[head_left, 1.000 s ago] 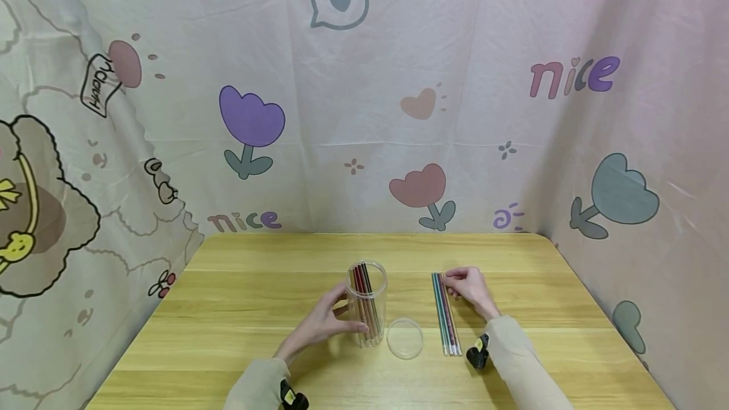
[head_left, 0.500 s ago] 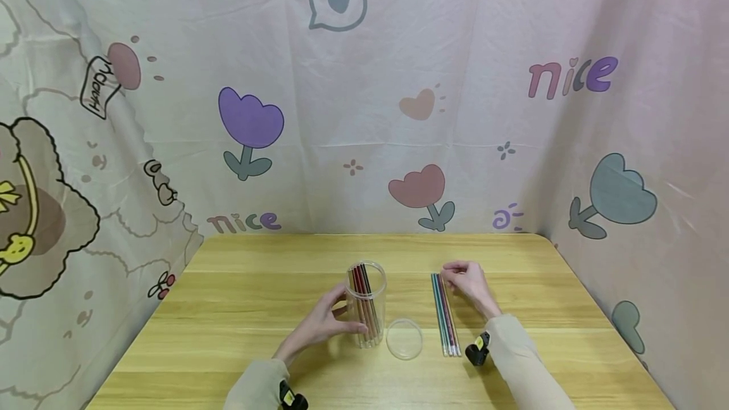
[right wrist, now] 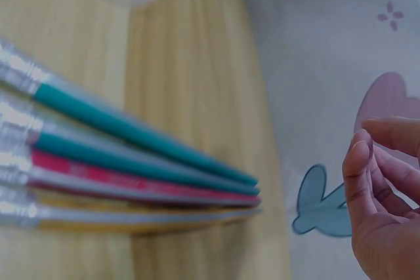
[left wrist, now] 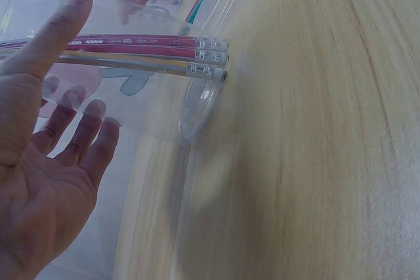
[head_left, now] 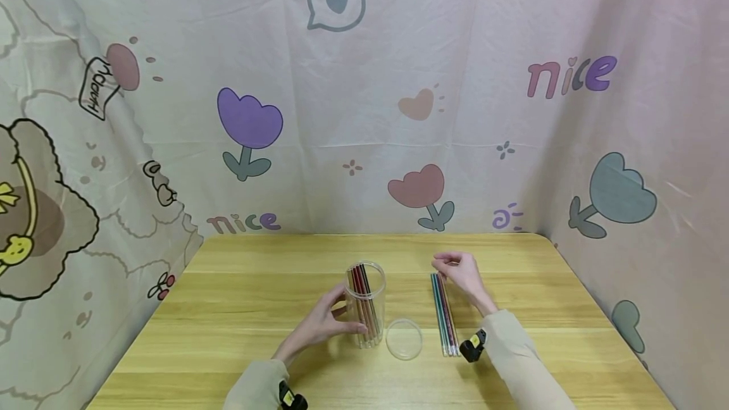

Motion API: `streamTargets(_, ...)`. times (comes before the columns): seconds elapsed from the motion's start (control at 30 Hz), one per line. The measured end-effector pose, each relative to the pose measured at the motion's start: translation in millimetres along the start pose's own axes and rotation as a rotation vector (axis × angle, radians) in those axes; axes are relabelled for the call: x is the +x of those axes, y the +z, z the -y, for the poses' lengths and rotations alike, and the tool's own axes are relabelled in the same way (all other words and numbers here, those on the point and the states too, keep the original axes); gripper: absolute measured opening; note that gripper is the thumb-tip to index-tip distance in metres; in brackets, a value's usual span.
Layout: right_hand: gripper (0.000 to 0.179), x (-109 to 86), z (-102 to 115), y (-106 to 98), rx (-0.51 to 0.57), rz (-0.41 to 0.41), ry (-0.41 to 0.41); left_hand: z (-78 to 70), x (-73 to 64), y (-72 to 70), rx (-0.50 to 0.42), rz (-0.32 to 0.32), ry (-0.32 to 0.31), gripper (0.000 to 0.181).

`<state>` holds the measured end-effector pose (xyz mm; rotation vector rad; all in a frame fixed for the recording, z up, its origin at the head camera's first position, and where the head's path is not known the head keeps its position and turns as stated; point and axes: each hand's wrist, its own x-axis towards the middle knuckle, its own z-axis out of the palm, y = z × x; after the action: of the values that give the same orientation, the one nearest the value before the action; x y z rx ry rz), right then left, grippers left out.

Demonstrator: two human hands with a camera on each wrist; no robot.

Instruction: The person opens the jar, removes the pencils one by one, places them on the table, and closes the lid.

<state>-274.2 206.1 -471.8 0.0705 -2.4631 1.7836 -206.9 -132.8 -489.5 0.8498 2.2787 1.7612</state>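
Note:
In the head view, my left hand (head_left: 321,323) holds a clear plastic jar (head_left: 380,315) standing upright, thumb on the near side, fingers behind. Several pencils (head_left: 361,290) lean inside it. The left wrist view shows the silvery ferrules of red and tan pencils (left wrist: 151,45) at the jar's base. On the table to the right, a row of pencils (head_left: 443,318) lies side by side: teal, red and yellow ones. My right hand (head_left: 463,272) hovers at their far ends. In the right wrist view its fingers are loosely bent beyond the tips, with nothing visible between them.
A clear round lid (head_left: 404,339) lies flat on the wooden table (head_left: 256,309) between the jar and the pencil row. A printed cloth (head_left: 353,119) hangs behind the table and along both sides.
My right hand has shifted leftward and slightly away from me across the far ends of the pencil row. The left hand and jar have stayed in place.

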Motion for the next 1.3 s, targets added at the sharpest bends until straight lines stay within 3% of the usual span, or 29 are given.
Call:
streamTargets(0.47,0.034,-7.5,39,15,0.107,0.056,-0.102,-0.3,-0.4,-0.3,0.005,0.001,0.002,0.082)
streamTargets(0.7,0.029,-14.0,55,22,0.13,0.093,-0.21,-0.8,-0.4,0.1,0.0,0.001,-0.008,0.082)
streamTargets(1.3,0.019,-33.5,97,43,0.099,0.188,-0.379,2.0,-0.4,0.2,-0.01,-0.003,-0.024,0.08)
